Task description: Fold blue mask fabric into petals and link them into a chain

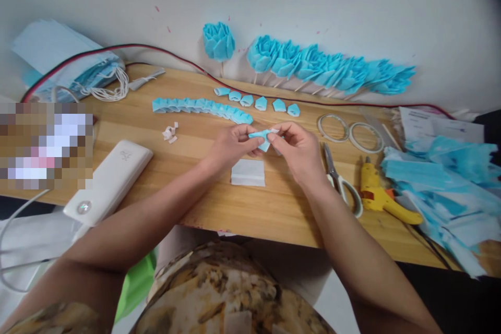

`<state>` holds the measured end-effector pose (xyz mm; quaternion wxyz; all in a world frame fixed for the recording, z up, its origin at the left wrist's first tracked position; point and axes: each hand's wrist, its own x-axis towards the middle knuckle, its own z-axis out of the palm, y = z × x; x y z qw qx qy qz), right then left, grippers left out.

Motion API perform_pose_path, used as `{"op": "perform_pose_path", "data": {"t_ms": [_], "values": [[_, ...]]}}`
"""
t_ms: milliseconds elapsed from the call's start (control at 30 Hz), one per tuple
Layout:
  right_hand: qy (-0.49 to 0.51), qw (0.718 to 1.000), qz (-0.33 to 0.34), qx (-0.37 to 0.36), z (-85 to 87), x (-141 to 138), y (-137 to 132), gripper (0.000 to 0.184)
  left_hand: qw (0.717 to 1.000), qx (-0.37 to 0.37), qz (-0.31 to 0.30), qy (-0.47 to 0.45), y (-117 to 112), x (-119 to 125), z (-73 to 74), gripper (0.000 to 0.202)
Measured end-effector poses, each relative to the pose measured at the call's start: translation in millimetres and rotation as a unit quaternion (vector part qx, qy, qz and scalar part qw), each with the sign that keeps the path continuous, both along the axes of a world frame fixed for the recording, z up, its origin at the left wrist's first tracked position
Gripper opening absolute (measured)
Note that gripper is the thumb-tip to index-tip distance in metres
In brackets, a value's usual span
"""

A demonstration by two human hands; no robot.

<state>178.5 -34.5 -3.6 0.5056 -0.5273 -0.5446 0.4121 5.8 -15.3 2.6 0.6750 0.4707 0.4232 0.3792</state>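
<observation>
Between my fingertips is a small folded piece of blue fabric (263,142). My left hand (235,145) pinches its left side, and my right hand (294,147) pinches its right side, where a pale edge shows. A flat white rectangular piece (248,173) lies on the table just below my hands. Beyond them runs a curved row of folded blue pieces (201,107), overlapping one another. Several separate blue folded petals (260,103) lie farther back. Some small white scraps (170,132) sit to the left.
Blue flowers on sticks (313,62) lean along the wall. Scissors (335,172), a yellow glue gun (373,193), tape rolls (366,137) and blue fabric scraps (446,182) lie right. A white power bank (109,182) and stacked face masks (70,57) are left. A cable (168,52) crosses behind.
</observation>
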Motion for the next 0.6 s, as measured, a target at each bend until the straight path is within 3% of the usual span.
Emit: {"op": "perform_pose_path", "data": {"t_ms": [333,533,600], "values": [[-0.139,0.987,-0.049,0.069,9.1,-4.1,-7.7,0.003,0.999,-0.019,0.002,-0.028,-1.0,0.7,-2.3,0.007],[-0.009,0.999,0.027,0.023,6.6,3.2,-4.4,0.030,1.000,-0.005,0.010,-0.014,-0.7,-1.0,-2.3,0.010],[0.013,0.999,0.038,0.005,7.2,5.4,-3.5,0.030,1.000,-0.006,0.007,-0.007,-1.0,-1.4,-2.2,0.007]]}}
